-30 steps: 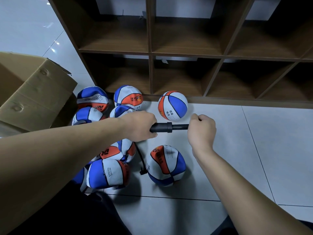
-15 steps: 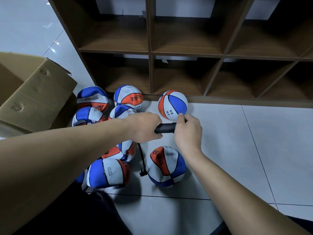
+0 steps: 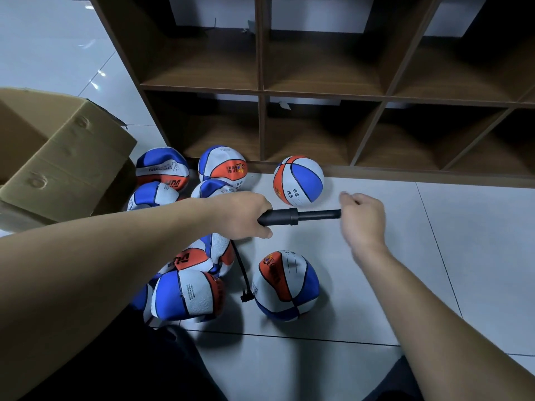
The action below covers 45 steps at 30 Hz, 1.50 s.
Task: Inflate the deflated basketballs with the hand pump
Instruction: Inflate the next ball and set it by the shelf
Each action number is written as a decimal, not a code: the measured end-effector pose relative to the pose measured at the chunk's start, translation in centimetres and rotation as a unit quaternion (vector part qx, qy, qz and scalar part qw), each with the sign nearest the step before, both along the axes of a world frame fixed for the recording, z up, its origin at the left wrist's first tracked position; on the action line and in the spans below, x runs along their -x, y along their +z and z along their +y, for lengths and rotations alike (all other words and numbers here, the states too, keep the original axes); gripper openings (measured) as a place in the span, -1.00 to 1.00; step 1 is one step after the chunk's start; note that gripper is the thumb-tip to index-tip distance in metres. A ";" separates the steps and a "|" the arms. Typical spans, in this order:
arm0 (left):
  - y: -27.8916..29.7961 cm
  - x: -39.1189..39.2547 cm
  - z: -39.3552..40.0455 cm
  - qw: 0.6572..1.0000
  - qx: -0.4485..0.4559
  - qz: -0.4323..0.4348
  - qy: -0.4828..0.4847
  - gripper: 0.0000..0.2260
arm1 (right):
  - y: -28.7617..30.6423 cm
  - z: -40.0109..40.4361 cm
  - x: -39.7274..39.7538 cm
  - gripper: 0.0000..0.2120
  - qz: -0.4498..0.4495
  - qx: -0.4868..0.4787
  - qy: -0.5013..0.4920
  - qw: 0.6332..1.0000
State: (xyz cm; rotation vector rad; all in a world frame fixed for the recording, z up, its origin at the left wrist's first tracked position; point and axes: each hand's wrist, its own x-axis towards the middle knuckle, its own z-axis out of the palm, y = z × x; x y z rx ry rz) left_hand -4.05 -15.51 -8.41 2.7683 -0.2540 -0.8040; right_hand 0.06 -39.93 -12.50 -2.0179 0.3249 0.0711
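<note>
My left hand [image 3: 243, 215] grips the barrel of a black hand pump [image 3: 285, 217], held level above the floor. My right hand [image 3: 363, 217] grips the pump's handle, and the rod is drawn out to the right. A thin black hose [image 3: 242, 272] hangs from under my left hand down to the side of a partly filled orange, white and blue basketball [image 3: 286, 286]. A round, full ball [image 3: 298, 180] sits by the shelf. Several limp balls [image 3: 188, 293] lie in a heap under my left arm.
A brown wooden cubby shelf [image 3: 318, 94] stands across the back on the tiled floor. An open cardboard box [image 3: 58, 157] sits at the left. More flat balls [image 3: 162, 169] lie between the box and the shelf. My dark trouser legs fill the bottom edge.
My right hand pushed the handle in toward the barrel half a second ago, then pulled it back out to the right. The left hand and the balls stayed put.
</note>
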 end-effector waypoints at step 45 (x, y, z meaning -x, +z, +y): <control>-0.8 -0.1 -1.3 0.999 -0.005 -0.034 -0.029 -0.69 | 0.3 4.7 2.4 -0.62 0.051 -0.020 0.068 0.996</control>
